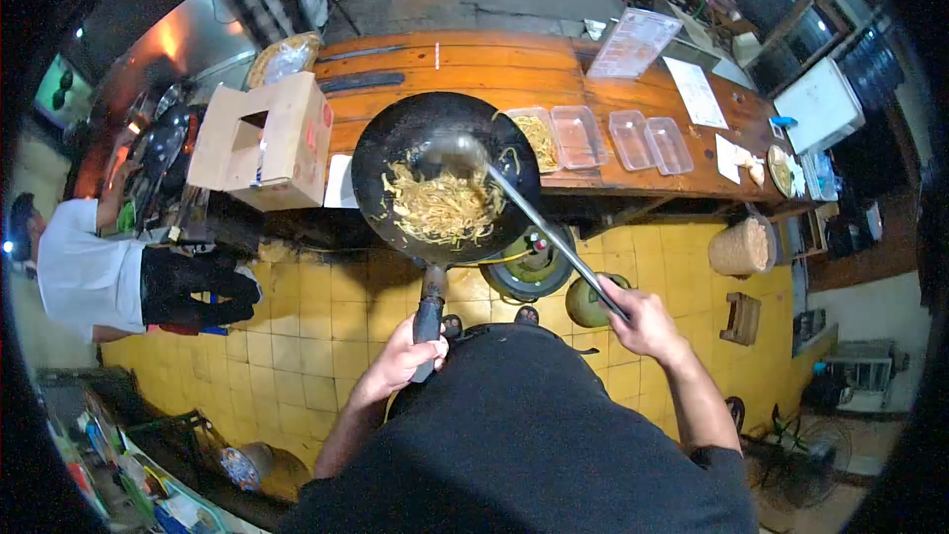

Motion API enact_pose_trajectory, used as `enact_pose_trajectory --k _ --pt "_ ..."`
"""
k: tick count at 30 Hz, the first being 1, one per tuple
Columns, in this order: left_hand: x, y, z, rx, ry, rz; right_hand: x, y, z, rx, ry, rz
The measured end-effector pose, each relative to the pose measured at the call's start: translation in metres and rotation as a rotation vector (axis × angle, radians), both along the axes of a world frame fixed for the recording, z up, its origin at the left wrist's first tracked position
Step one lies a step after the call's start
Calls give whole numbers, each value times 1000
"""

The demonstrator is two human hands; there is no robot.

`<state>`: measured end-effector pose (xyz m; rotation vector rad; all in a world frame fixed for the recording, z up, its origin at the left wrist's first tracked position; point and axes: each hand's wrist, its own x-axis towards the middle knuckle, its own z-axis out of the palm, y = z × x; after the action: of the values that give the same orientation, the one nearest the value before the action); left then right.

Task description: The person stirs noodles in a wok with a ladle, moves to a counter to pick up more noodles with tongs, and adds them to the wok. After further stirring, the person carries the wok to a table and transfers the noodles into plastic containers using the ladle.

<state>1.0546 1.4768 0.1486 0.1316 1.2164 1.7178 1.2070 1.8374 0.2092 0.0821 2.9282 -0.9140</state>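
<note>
My left hand [407, 361] is closed round the dark handle of a black wok [395, 129], which is held at the front edge of the wooden counter. Fried noodles [445, 203] lie in the wok. In my right hand [643, 319] is the long metal handle of a ladle [554, 237]; its bowl end is over the noodles and partly blurred. Just right of the wok, a clear plastic container [539, 138] has noodles in it. Beside it stand another clear container [578, 138] and two smaller ones [633, 140], with no food visible inside.
A cardboard box [267, 143] stands left of the wok on the wooden counter [474, 64]. A menu stand [633, 44] and papers [695, 91] are at the right. Gas cylinders [593, 302] stand on the yellow floor. A person [89, 262] works at a flaming stove on the left.
</note>
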Motion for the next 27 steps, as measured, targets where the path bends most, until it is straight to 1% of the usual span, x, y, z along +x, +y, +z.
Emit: enact_pose_trajectory --k 2,3,4,6,7,8,10,11,12,14,18,20,21,22,24,25,27 --pt "-1 1 -2 -2 -13 -14 -15 -20 -20 113 21 -107" --pt "-1 0 -3 -21 24 -19 -23 -31 -17 172 -44 -133" --pt "-1 -2 -2 -42 62 -24 -25 -40 -6 94 -164 -150" --pt "-1 -4 3 -62 53 -19 -19 -54 20 -125 -319 -121" --pt "-1 -6 3 -92 55 -1 -14 -50 31 -288 -332 -104" --pt "-2 -9 4 -123 57 19 -12 -44 31 -295 -332 -120" --pt "-5 -11 2 -124 65 10 -9 -38 29 -411 -222 -159" --pt "-6 -13 -1 -139 80 12 -12 -41 9 -273 18 -89" --pt "-6 -16 -3 -154 93 18 -26 -52 18 -159 -131 -125" --pt "-5 -20 -2 -149 77 34 -44 -63 -3 58 -124 -170" --pt "-9 -26 2 -129 101 46 -37 -73 -1 -4 -111 -92" --pt "-11 -29 -2 -107 64 41 -25 -59 15 -216 -134 -27" --pt "-10 -30 -2 -87 29 36 -24 -56 23 -227 -156 -64" --pt "-10 -30 1 -88 43 33 -24 -55 14 -285 -109 -97" --pt "-8 -29 -5 -73 72 17 -33 -63 3 -161 15 -127" --pt "-7 -28 -7 -75 69 29 -36 -64 3 -162 11 -115" --pt "-4 -22 -9 -52 84 -11 -41 -64 9 -125 -127 -216"
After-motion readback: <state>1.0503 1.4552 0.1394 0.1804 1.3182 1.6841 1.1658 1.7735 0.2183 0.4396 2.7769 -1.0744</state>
